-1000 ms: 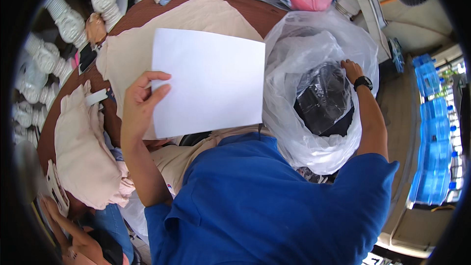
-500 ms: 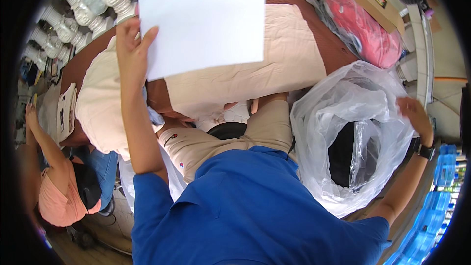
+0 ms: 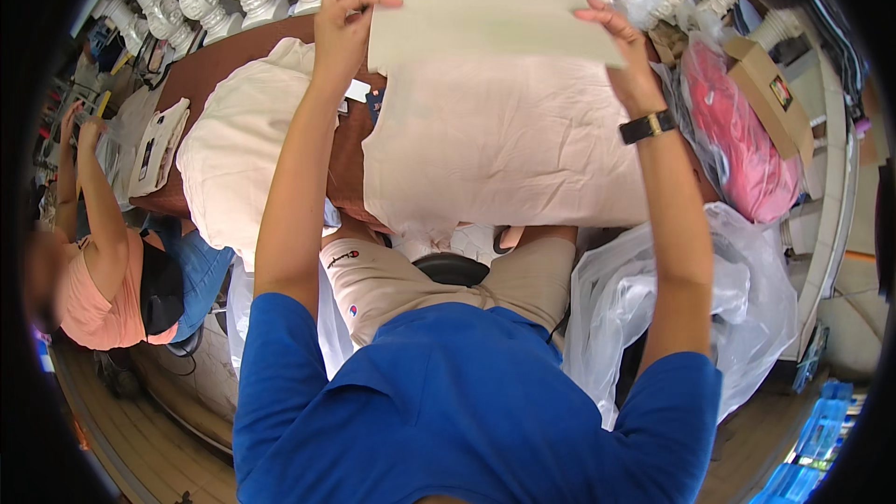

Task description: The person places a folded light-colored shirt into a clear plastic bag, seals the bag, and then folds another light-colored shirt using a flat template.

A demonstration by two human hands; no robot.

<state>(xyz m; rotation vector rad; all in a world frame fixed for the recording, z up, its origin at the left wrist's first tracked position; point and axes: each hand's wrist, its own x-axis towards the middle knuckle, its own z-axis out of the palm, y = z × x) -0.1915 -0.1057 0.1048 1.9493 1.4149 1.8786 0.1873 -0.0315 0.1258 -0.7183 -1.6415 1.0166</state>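
A pale paper sheet point(image 3: 490, 14) is stretched between my two hands, slightly blurred, above the far part of a beige garment point(image 3: 504, 149). My left hand point(image 3: 343, 26) grips the sheet's left edge, with fingers reaching onto it. On the opposite edge, my right hand point(image 3: 623, 42) pinches the sheet near its right side. The garment lies spread flat on the brown-covered table point(image 3: 350, 154), its near edge close to my lap. Part of the garment's far end is hidden behind the sheet.
Left of the garment sits a heap of beige cloth point(image 3: 247, 145), with folded garments point(image 3: 161, 151) beyond it. A clear plastic bag point(image 3: 747, 294) stands by my right side. Pink bagged goods point(image 3: 723, 121) and a cardboard box point(image 3: 770, 98) lie right. A co-worker point(image 3: 112, 285) sits left.
My right hand has left the plastic bag and now holds the sheet's right edge. The sheet has moved right and tilted over the garment. My view has shifted.
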